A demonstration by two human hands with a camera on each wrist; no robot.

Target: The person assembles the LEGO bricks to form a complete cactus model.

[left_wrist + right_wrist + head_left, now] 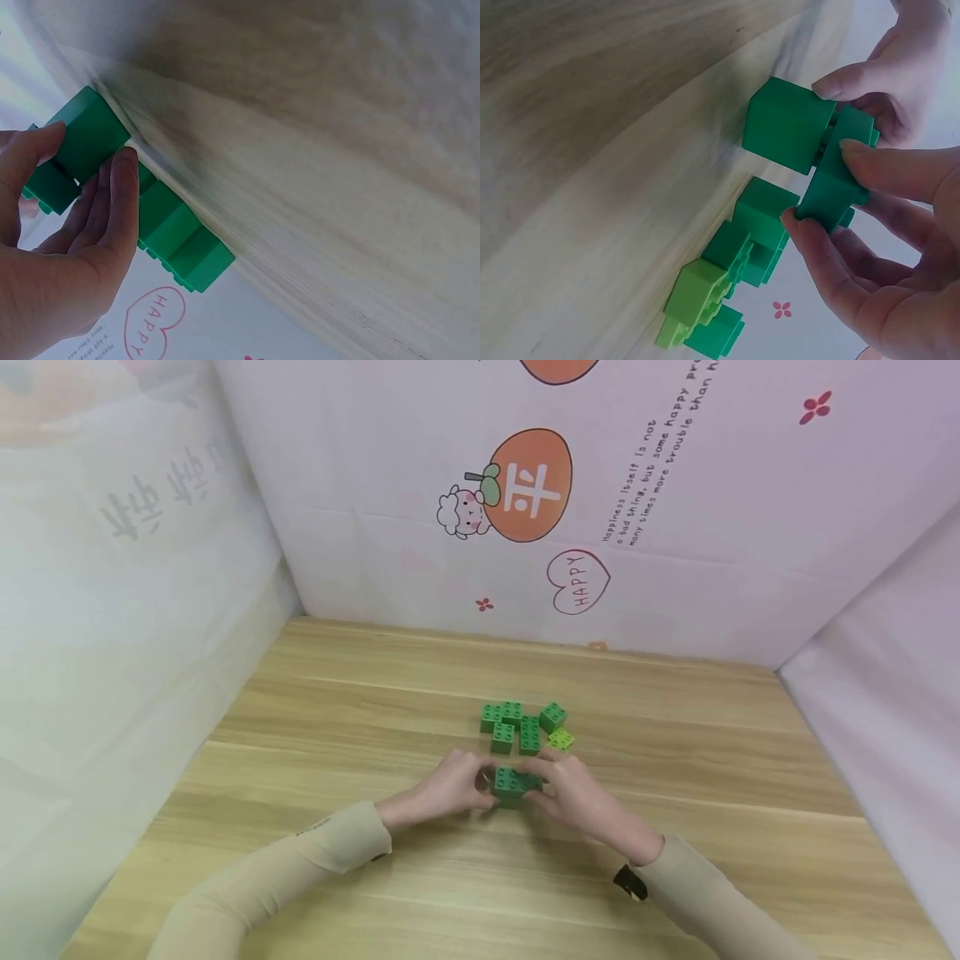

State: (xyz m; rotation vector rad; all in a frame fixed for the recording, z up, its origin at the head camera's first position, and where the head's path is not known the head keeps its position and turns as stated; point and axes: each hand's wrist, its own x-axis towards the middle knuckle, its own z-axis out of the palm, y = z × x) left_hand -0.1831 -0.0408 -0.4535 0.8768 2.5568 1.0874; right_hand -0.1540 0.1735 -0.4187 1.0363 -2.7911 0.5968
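thumb and fingertips of the left hand (450, 783) are pinching a thick lower green brick (784, 124), while the right hand (573, 789) is pinching an upper green brick (840, 169) between its thumb and fingers. the upper green brick is sitting over the top of the lower one and jutting out toward the right hand; studs are showing in a narrow gap at the join, and the two are not lying flush. both are being held low, over or on a wood-grained surface (450, 893); whether the lower one's base is touching it, i cannot tell.

just beyond the hands, more bricks are standing in a loose cluster: a left green brick (492, 718) is standing close beside a rear green brick (512, 712), a square green brick (502, 739) is standing nearer the hands, and a long green brick (529, 735) is standing to its right, studs facing up. farther right, an angled green brick (553, 717) is resting beside a lime brick (560, 740).

beige sleeves (330, 843) are covering both forearms, and a black object (630, 882) is showing by the right wrist. behind the surface, a white backdrop (375, 485) is carrying a printed orange fruit (525, 485) and a red-outlined heart (577, 581) reading "happy"
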